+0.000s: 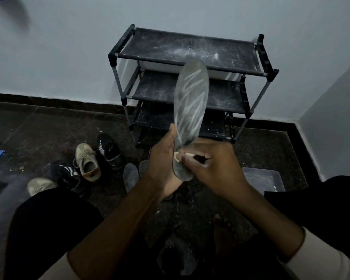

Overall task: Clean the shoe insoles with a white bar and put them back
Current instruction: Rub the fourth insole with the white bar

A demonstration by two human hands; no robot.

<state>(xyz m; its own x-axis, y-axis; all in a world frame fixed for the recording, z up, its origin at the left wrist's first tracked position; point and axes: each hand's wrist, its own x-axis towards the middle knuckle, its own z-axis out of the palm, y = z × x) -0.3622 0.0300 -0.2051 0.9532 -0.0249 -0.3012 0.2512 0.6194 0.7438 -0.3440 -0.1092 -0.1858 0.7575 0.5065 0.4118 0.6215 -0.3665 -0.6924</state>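
Four shoes lie on the dark floor at your left: two beige sneakers [87, 162] and two black striped shoes [109, 151]. Just right of them a loose insole [130, 176] rests flat on the floor, not yet returned to a shoe.

Your left hand [162, 160] grips the held insole [190, 110] near its lower end, with the palm behind it and the thumb along its left edge. The insole is raised in front of the shoe rack [190, 49], clear of the floor.

Treat the insole as light, thin and flexible. Expect the unsupported upper part to bend away under pressure. Take hold close behind the area you are rubbing, and move the grip up before working the far end.

Orientation: the long axis runs nearly upright in the view and leans slightly right. The broader rounded end, judged to be the toe, points up toward the rack. The narrower end points down toward your lap. The worked face is turned to you and carries white zigzag streaks along most of its length.

Your right hand [210, 166] has its fingers curled and pinches the white bar [178, 156] against the lower part of the insole. Only a small portion of the bar shows, so its shape cannot be judged.

A clear plastic container [263, 178] sits on the floor at your right.
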